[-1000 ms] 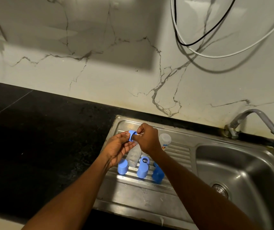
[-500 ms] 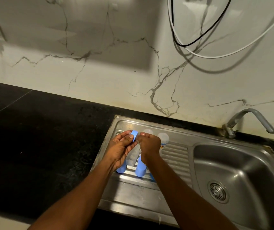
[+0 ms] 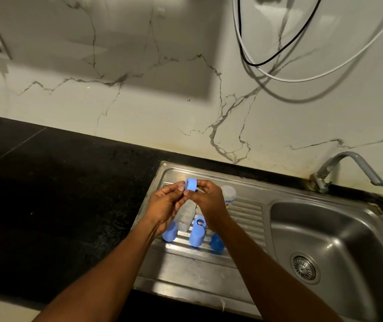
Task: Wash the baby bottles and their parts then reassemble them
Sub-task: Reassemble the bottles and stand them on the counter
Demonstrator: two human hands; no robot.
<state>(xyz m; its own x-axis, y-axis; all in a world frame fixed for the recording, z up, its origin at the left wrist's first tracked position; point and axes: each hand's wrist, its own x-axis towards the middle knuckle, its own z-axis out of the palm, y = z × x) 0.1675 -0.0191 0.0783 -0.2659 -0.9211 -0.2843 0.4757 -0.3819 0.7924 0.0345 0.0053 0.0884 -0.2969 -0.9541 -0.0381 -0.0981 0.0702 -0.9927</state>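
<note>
Left of the sink basin (image 3: 339, 228) the drainboard (image 3: 185, 273) carries three caps (image 3: 196, 238), a bottle (image 3: 187, 216) behind them, fingers (image 3: 205, 183) of my left hand (image 3: 165, 205) and right hand (image 3: 209, 203) pinching a ring (image 3: 191, 184) above; worktop (image 3: 69, 194) farther left, tap (image 3: 348, 163) behind the basin.

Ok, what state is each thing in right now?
Blue ring: held up, pinched by left hand and right hand.
Blue caps: three, standing loose on the drainboard.
Clear bottle: on the drainboard, no ring fitted.
Tap: off, no water running.
Sink: drain unplugged, no standing water.
</note>
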